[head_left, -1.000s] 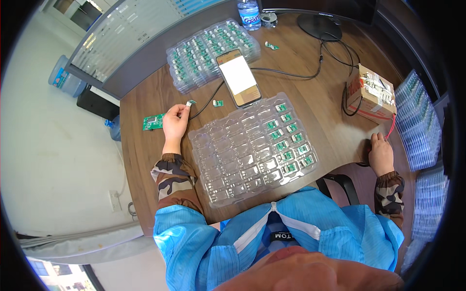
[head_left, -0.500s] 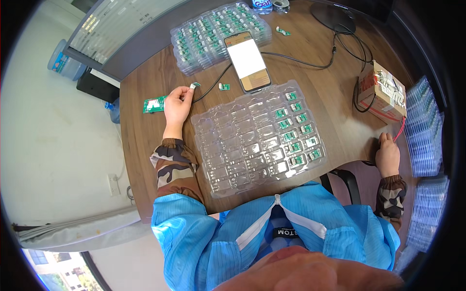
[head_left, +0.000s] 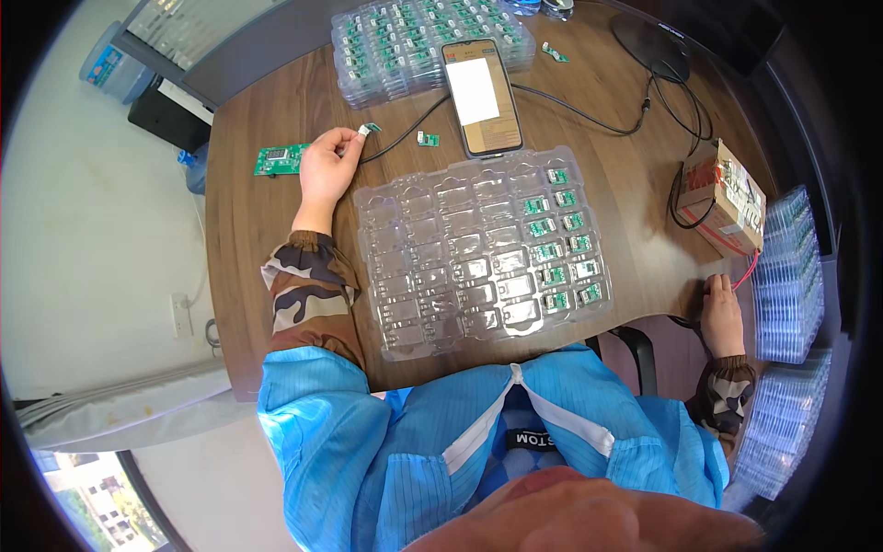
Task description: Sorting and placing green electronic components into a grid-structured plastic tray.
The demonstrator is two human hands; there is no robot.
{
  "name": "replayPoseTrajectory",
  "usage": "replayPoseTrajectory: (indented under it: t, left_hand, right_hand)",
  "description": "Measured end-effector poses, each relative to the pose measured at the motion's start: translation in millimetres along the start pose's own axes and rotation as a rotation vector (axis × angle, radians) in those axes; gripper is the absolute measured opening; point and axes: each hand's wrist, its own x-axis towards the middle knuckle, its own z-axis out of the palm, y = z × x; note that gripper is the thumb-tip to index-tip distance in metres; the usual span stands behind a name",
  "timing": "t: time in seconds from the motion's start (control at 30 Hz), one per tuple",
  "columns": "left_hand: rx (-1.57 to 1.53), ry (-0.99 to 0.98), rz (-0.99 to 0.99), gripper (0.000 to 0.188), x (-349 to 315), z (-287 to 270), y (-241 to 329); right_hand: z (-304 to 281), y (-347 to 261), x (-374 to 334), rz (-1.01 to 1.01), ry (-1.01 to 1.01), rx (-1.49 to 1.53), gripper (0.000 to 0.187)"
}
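Observation:
My left hand [head_left: 328, 173] pinches a small green circuit board [head_left: 371, 128] with a white connector between thumb and forefinger, just above the table. Beside that hand lies a larger green circuit board [head_left: 276, 160] with a small display, partly covered by the hand. A loose small board [head_left: 428, 139] rests to the right. In front of me, a clear plastic tray [head_left: 405, 241] has several small green boards [head_left: 553, 275] in its right-hand columns. My right hand [head_left: 722, 317] is at the table's right edge, fingers curled beside a red wire [head_left: 748, 272]; what they grip is hidden.
A phone [head_left: 483, 101] leans behind the tray. Farther back are stacked filled trays [head_left: 363, 87] and another small board [head_left: 555, 52]. Black cables [head_left: 589, 118] cross the table. At right stand a taped cardboard box [head_left: 722, 198] and more stacked trays [head_left: 789, 276].
The whole view has shifted slightly. The larger board's display now shows more clearly, and the white area on the phone screen is smaller. Both hands keep about the same places.

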Motion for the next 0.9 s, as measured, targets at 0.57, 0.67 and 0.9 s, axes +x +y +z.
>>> replayPoseTrajectory:
  t: [0.57,0.67,0.9]
  left_hand:
    - [-0.027,-0.002,0.017,0.015,-3.0,0.4,1.3]
    - [-0.015,-0.001,0.020,0.015,-0.8,-0.1,7.0]
    - [-0.017,-0.006,0.004,0.015,2.2,0.0,5.4]
  right_hand:
    - [-55.7,-220.4,164.2,-0.738,0.567,0.226,0.032]
    - [-38.5,-239.5,202.1,-0.711,0.627,0.182,0.039]
    - [-21.0,-253.5,237.4,-0.657,0.657,0.090,0.046]
